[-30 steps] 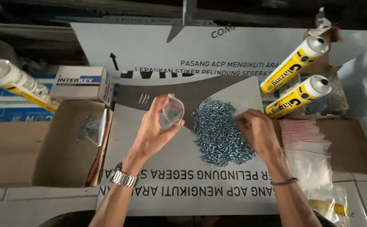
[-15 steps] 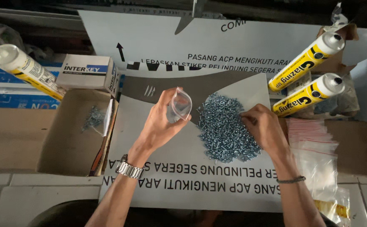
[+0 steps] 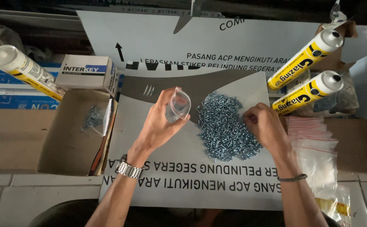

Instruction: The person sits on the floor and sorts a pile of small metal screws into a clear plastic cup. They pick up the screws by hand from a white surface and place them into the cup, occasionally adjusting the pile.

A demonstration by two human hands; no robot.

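White panel (image 3: 179,185) is laid flat; open cardboard box (image 3: 72,138) sits at its left edge. Screw pile (image 3: 225,126) is heaped mid-panel. Small clear bag (image 3: 178,105), left of pile, is pinched by left hand (image 3: 160,124). Right hand (image 3: 265,126) is curled on pile's right edge; grasp can't be told.

The small clear plastic bag (image 3: 178,105) is pinched between the thumb and fingertips of the left hand (image 3: 160,124), held upright above the white panel with its mouth spread open into a rounded opening. The pile of small silver screws (image 3: 225,126) lies loose on the panel, spread in an irregular heap just to the right of the bag-holding fingers and directly beneath and left of the fingertips of the right hand (image 3: 265,126), which rest curled at the pile's right edge.
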